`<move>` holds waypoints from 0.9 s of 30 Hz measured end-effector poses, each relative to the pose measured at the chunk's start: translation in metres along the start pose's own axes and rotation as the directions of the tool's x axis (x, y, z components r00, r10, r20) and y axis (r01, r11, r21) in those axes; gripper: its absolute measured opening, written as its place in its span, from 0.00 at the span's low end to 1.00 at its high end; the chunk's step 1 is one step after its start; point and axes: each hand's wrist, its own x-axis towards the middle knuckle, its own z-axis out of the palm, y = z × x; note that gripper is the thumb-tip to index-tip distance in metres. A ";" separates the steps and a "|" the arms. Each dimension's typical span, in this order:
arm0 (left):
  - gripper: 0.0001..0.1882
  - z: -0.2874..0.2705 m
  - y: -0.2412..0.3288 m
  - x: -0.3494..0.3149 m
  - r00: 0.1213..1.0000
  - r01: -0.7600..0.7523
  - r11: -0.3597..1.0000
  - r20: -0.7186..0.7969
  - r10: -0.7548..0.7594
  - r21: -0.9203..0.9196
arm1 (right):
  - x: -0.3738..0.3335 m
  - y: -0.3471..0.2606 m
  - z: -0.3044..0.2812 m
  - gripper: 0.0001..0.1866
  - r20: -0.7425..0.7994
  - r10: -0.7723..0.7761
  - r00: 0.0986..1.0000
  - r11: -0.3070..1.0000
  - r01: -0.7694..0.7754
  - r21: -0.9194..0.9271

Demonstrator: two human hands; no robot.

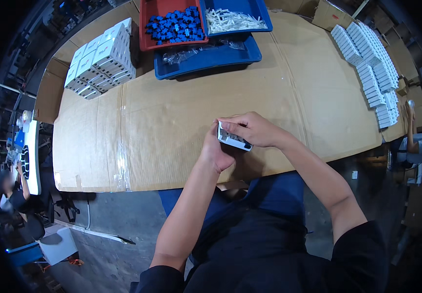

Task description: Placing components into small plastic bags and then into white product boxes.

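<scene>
Over the front part of the cardboard-covered table, a small white box-shaped housing (236, 141) with dark parts inside is held between my two hands. My left hand (214, 151) wraps its left side from below, thumb toward me. From above and the right, my right hand (255, 129) grips it, its thumb and fingers closed at the upper edge and inner part. What exactly lies under the right fingertips is hidden. The housing is tilted, with its open side partly facing up.
White boxes (104, 58) stand stacked at the left rear, and rows of white housings (374, 68) at the right. Far back are a red bin (172, 47) of blue parts, a blue bin (237, 33) of white pieces and a lower blue tray (211, 64). Other people sit at both sides.
</scene>
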 end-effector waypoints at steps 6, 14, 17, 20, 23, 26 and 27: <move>0.29 -0.012 -0.004 0.001 0.998 -0.049 0.998 0.047 0.048 0.025 | -0.008 0.017 0.011 0.30 -0.065 -0.110 0.992 0.993 0.112 0.025; 0.27 0.022 -0.006 -0.043 0.975 -0.223 0.962 0.040 0.219 0.157 | -0.030 0.027 0.034 0.32 -0.222 -0.456 0.862 0.888 0.457 -0.047; 0.28 0.030 -0.007 -0.057 0.967 -0.243 0.959 0.117 0.228 0.144 | -0.041 0.012 0.023 0.31 -0.198 -0.493 0.847 0.870 0.483 -0.101; 0.30 0.029 -0.010 -0.072 0.952 -0.273 0.948 0.188 0.242 0.162 | -0.045 0.010 0.017 0.31 -0.233 -0.521 0.821 0.852 0.483 -0.201; 0.33 0.032 -0.021 -0.084 0.922 -0.309 0.946 0.277 0.272 0.097 | -0.056 0.013 0.031 0.46 -0.414 -0.401 0.817 0.906 0.421 -0.046; 0.32 0.026 -0.028 -0.085 0.871 -0.479 0.774 0.334 0.361 0.414 | -0.058 0.027 0.042 0.59 -0.515 -0.291 0.806 0.899 0.415 0.142; 0.32 0.028 -0.028 -0.084 0.872 -0.477 0.774 0.334 0.359 0.415 | -0.061 0.031 0.043 0.59 -0.490 -0.226 0.842 0.895 0.378 0.237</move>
